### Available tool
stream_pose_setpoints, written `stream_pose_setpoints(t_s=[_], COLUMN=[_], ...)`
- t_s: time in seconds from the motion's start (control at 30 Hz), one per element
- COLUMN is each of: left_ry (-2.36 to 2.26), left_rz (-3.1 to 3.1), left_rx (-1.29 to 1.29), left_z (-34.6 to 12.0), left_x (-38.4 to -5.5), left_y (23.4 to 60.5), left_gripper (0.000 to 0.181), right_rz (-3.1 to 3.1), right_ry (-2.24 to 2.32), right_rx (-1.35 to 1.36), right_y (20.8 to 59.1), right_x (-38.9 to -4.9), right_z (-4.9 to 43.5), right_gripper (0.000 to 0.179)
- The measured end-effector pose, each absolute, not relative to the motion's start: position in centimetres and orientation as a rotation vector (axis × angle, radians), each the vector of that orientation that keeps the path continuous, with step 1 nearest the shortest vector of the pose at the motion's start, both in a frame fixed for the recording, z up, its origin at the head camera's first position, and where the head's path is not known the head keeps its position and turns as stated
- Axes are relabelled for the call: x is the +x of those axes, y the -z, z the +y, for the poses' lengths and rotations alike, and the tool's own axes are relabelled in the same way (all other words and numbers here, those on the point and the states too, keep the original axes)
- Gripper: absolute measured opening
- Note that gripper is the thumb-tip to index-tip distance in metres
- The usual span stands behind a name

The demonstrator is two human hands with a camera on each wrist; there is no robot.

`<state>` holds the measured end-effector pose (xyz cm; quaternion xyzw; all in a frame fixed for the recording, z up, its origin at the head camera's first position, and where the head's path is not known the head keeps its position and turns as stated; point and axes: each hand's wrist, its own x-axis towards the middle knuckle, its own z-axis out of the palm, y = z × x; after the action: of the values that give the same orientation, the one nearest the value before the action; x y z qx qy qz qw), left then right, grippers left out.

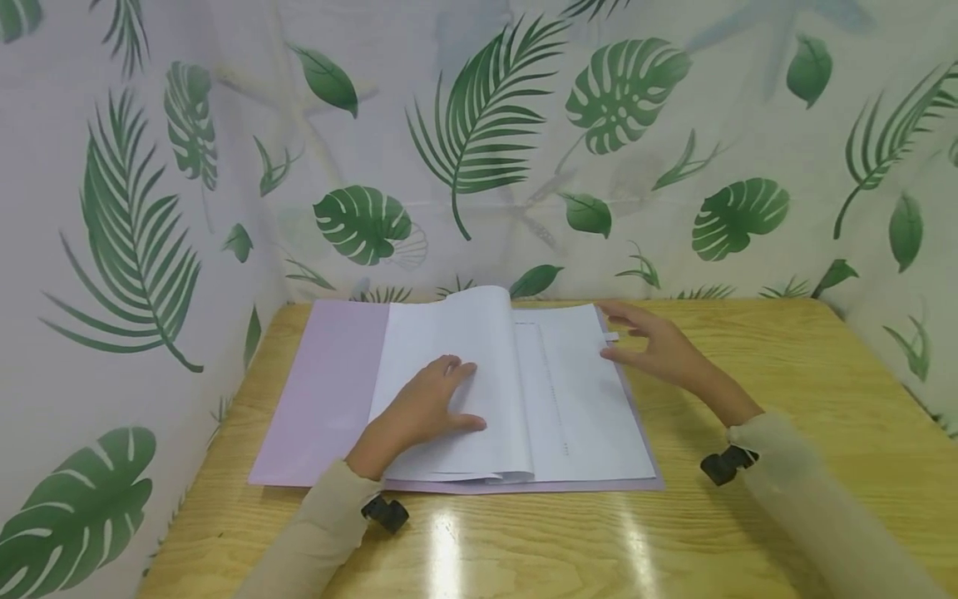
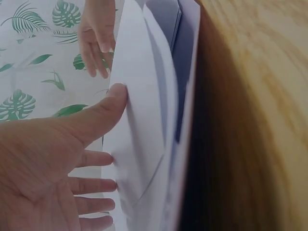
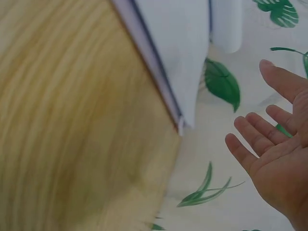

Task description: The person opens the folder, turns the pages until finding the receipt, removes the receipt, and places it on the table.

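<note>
The curled stack of white paper sheets (image 1: 490, 345) could spring back or crease, since it rises in a loose bulge and my left hand (image 1: 427, 403), fingers spread, seems only to touch it, gripping nothing. Pressing down on that bulge could set a fold. The small white tab (image 1: 611, 337) at the right side could bend if my right hand (image 1: 659, 349) catches it; that hand is just beside it, fingers apart and holding nothing, well away from my left. The pale purple, smooth-covered folder (image 1: 322, 391) lies spread on the yellow wood-grain table (image 1: 778, 366), reaching its far edge and nearer its left edge than its right. The cover looks plain, slightly glossy; the right-hand page carries a thin column of print too small to read
</note>
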<state>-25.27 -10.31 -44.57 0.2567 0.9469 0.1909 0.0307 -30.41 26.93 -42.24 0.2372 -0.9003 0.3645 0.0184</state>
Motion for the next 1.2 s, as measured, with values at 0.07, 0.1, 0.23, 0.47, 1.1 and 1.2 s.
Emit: stream_pose_setpoints(t_s=[0.07, 0.1, 0.23, 0.47, 1.1, 1.2], left_ry=[-0.602, -0.603, -0.594, -0.533, -0.587, -0.574], left_rz=[2.886, 2.869, 2.787, 2.706, 2.755, 2.778], left_rx=[0.788, 0.788, 0.810, 0.811, 0.656, 0.632], left_z=[-10.5, -10.6, -10.8, -11.2, -11.4, -11.5], left_x=[-25.4, -25.5, -25.8, -25.8, -25.7, -25.8], left_y=[44.6, 44.6, 44.8, 44.8, 43.9, 43.9], left_gripper=[0.086, 0.087, 0.085, 0.078, 0.087, 0.094], right_rz=[-2.830, -2.843, -2.891, -3.017, -3.190, -3.181], right_ry=[-1.128, -1.127, -1.109, -1.100, -1.040, -1.046], right_rx=[0.722, 0.716, 0.722, 0.673, 0.666, 0.669], right_y=[42.6, 42.9, 43.8, 45.1, 45.9, 45.9], right_x=[-30.7, -30.9, -31.4, -32.5, -33.4, -33.4], right_z=[27.4, 27.6, 28.3, 28.4, 26.9, 26.8], right_gripper=[0.069, 0.068, 0.069, 0.080, 0.096, 0.095])
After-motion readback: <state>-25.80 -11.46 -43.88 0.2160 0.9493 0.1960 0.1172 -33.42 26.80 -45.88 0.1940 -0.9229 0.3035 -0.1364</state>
